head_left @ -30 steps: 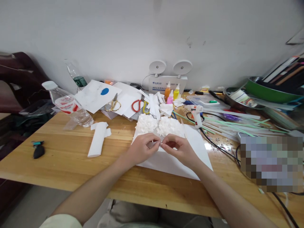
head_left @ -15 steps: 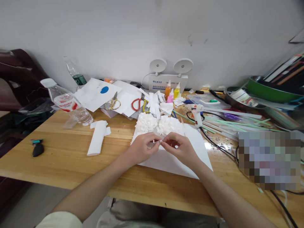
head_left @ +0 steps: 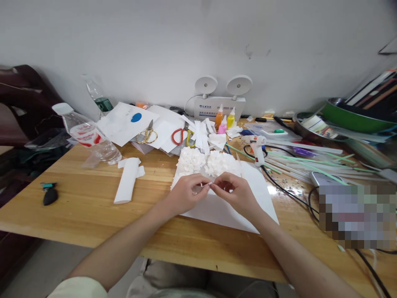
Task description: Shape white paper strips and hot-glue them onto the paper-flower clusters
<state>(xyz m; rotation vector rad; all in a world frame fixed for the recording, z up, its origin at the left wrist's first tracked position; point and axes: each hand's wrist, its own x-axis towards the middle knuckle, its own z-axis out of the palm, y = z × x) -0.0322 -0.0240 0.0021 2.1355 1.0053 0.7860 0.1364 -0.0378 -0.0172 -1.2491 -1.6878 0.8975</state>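
Observation:
Between their fingertips, my left hand (head_left: 191, 192) and my right hand (head_left: 233, 191) pinch one small piece of white paper (head_left: 210, 183). Both hands are closed on it, and the fingers cover most of its shape. Below them lies a white sheet (head_left: 229, 214) on the wooden table. Crumpled white paper bits (head_left: 221, 162) sit in clumps on the sheet's far part, just beyond my fingers. A pile of cut paper strips (head_left: 201, 136) is farther back.
A white glue gun (head_left: 257, 150) with a black cable stands right of the sheet. Scissors (head_left: 149, 134), paint bottles (head_left: 230, 119) and a water bottle (head_left: 89, 136) are at the back. A folded white paper tube (head_left: 127, 182) lies left, near a black-handled tool (head_left: 49, 194).
My hands stay almost in the same place, still pinching the small paper piece. No other object has visibly moved on the table.

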